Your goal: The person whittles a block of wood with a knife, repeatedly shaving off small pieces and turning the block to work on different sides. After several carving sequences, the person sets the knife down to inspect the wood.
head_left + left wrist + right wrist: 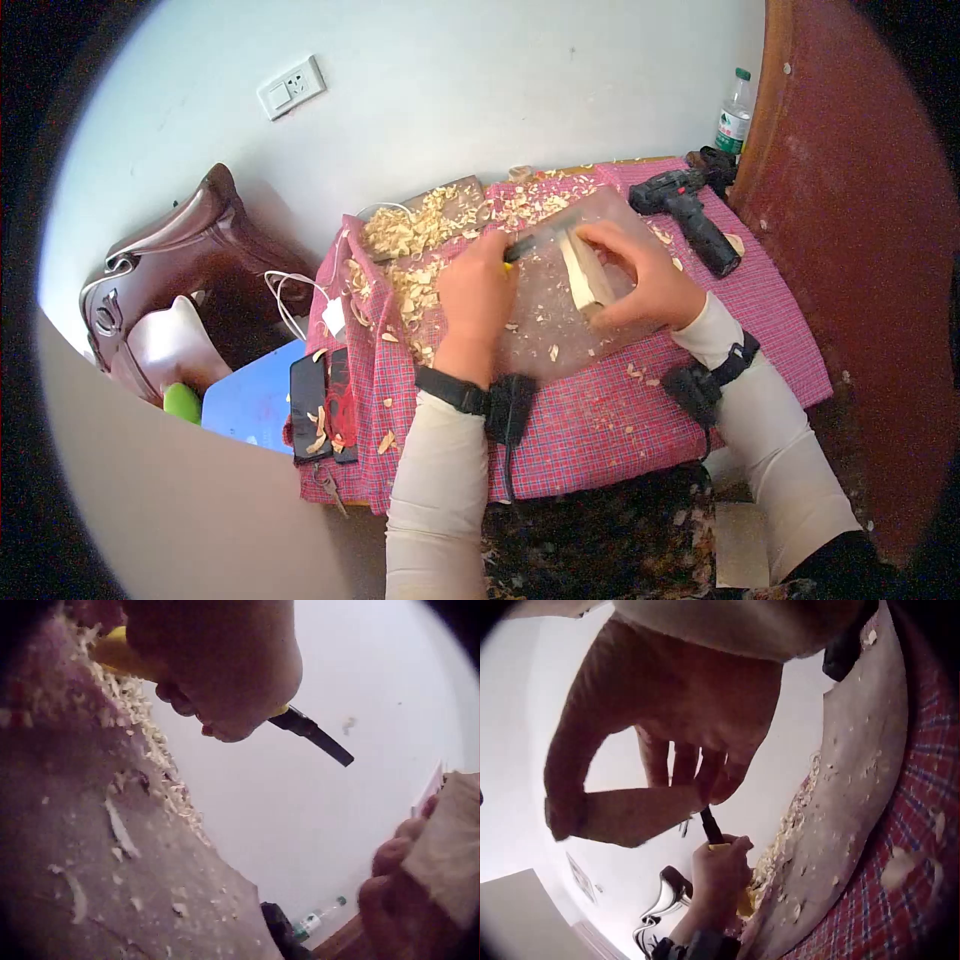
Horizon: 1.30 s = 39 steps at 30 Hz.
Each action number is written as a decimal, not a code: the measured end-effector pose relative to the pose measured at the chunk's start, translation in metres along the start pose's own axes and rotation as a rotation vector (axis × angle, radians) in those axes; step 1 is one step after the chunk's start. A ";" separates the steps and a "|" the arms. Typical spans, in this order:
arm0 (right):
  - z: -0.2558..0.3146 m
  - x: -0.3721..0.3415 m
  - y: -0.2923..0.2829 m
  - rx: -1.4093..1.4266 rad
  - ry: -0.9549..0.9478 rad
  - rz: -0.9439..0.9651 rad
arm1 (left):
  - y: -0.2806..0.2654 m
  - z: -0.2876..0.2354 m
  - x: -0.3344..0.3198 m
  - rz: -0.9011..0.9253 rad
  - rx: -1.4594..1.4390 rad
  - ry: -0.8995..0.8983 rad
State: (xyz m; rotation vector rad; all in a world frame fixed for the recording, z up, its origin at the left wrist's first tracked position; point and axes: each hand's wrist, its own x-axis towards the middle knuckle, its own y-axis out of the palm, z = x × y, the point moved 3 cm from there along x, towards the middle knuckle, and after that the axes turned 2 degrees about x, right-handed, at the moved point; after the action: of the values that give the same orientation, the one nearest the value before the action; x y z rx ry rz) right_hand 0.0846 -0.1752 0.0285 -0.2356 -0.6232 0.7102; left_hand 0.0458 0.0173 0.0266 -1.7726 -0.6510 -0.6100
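Observation:
My left hand [476, 295] grips a chisel by its yellow handle; its dark, flat blade [326, 741] has a squared-off end. In the head view the blade reaches right toward a pale wood block [582, 272]. My right hand [652, 278] pinches that block lengthwise between thumb and fingers, as the right wrist view also shows. Both hands are above a greyish board [540, 350] dotted with wood chips. Part of the chisel handle is hidden inside the left fist.
Wood shavings [425, 225] heap at the board's left on a pink checked cloth [590, 430]. A black cordless drill [695, 215] lies right, with a plastic bottle [735, 115] behind. Dark phones [310, 405] and keys [328, 488] sit at the left edge; a wall stands behind.

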 end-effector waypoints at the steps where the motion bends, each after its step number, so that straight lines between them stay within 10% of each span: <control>1: 0.000 0.000 -0.002 -0.004 -0.001 -0.002 | -0.001 -0.007 -0.001 0.028 -0.048 0.100; 24: 0.008 0.003 -0.006 -0.171 -0.143 -0.156 | 0.017 0.011 0.000 -0.025 0.032 0.072; 27: 0.036 -0.003 0.002 -0.232 -0.251 0.014 | 0.021 0.030 0.004 0.113 0.110 -0.228; 39: -0.010 0.002 -0.010 -0.118 -0.100 -0.177 | 0.004 -0.027 -0.011 0.084 -0.228 0.134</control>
State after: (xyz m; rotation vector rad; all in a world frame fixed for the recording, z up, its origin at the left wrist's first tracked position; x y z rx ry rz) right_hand 0.0971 -0.1809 0.0254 -0.2515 -0.7731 0.5177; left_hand 0.0382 -0.0112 0.0236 -1.9397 -0.4257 -0.7618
